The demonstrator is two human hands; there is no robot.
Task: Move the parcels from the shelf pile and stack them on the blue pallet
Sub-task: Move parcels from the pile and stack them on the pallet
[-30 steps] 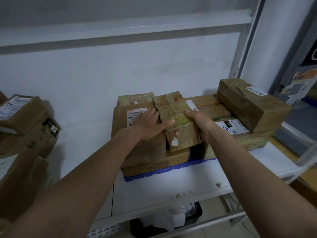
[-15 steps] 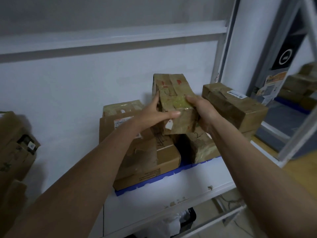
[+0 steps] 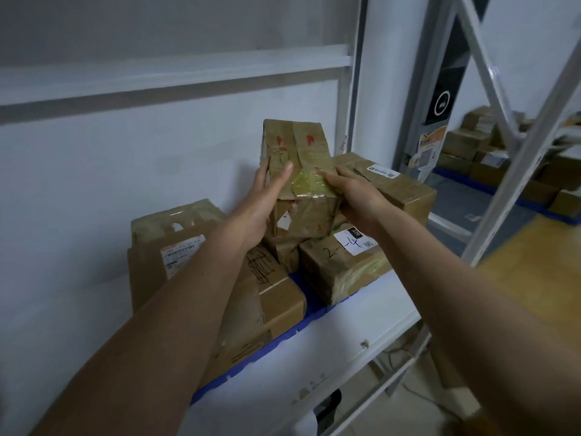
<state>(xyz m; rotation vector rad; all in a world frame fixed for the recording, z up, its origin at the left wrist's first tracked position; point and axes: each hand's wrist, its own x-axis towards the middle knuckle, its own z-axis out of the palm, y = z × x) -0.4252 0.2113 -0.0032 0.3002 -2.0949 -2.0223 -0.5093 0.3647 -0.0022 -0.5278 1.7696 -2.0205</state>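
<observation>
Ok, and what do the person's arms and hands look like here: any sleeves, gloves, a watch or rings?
Both forearms are bare as far as the view shows: no sleeves in sight. The left hand and the right hand wear no gloves. No watch, bracelet or ring shows on either wrist or on the visible fingers.

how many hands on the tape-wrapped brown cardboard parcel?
2. The left hand holds the left side of the tape-wrapped brown cardboard parcel, thumb across its front; the right hand holds its right side. Fingers behind it are hidden.
</observation>
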